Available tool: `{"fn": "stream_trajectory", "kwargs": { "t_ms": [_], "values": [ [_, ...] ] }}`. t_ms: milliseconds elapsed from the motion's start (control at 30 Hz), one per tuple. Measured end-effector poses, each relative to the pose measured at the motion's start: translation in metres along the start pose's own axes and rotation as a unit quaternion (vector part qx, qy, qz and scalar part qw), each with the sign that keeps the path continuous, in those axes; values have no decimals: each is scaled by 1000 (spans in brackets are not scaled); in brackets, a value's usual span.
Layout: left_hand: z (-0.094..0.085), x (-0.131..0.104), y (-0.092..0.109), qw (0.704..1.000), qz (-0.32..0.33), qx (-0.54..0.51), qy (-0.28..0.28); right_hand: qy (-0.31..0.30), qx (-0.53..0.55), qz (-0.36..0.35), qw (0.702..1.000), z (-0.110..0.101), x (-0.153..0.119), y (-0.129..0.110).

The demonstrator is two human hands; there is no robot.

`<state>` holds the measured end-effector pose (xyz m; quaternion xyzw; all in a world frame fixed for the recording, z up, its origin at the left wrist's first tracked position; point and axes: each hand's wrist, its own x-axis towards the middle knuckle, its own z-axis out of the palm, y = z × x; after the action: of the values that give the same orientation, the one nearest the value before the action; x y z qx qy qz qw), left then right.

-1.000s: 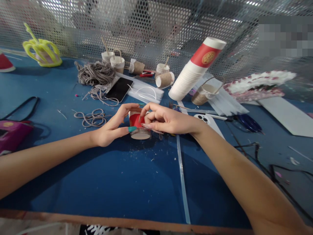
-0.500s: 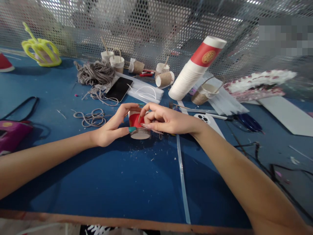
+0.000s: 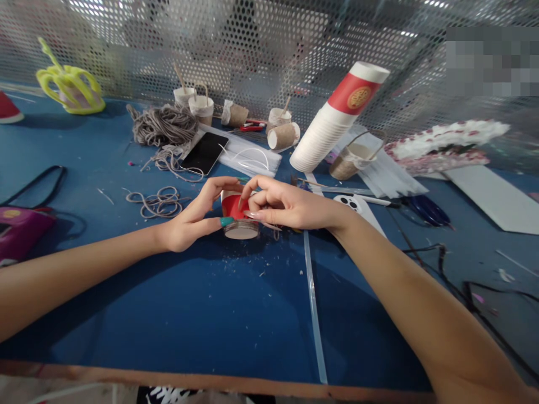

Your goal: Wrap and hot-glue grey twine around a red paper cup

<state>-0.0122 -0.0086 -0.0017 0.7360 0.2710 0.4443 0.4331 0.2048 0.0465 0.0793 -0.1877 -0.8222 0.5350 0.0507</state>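
A red and white paper cup [image 3: 229,205] lies tilted on the table with its white base toward me. Grey cord [image 3: 241,228] is wound around the cup near that base, and a small loop of it shows under my right hand. My left hand [image 3: 197,216] grips the cup from the left, thumb near the wound cord and fingers over the far side. My right hand [image 3: 280,203] is curled against the cup's right side, thumb and fingertips pressed near the cord. Whether those fingertips also pinch the cord is hidden.
Behind my hands are a phone [image 3: 205,153], a grey cord bundle [image 3: 164,124] and several cord-wrapped cups. A leaning stack of paper cups [image 3: 318,137] stands right of centre. A clear glue stick [image 3: 315,308] lies in front; a purple bag [image 3: 25,233] is at left.
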Motion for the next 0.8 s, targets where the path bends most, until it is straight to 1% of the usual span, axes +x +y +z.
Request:
{"fn": "stream_trajectory", "kwargs": {
  "t_ms": [267,400,800],
  "values": [
    [2,2,6,1000,-4,8,-11,4,-3,-1,1000,0,1,1],
    [2,2,4,1000,-8,-4,3,6,11,-12,1000,0,1,3],
    [2,2,3,1000,-1,14,0,7,43,-6,999,0,0,3]
  ]
}}
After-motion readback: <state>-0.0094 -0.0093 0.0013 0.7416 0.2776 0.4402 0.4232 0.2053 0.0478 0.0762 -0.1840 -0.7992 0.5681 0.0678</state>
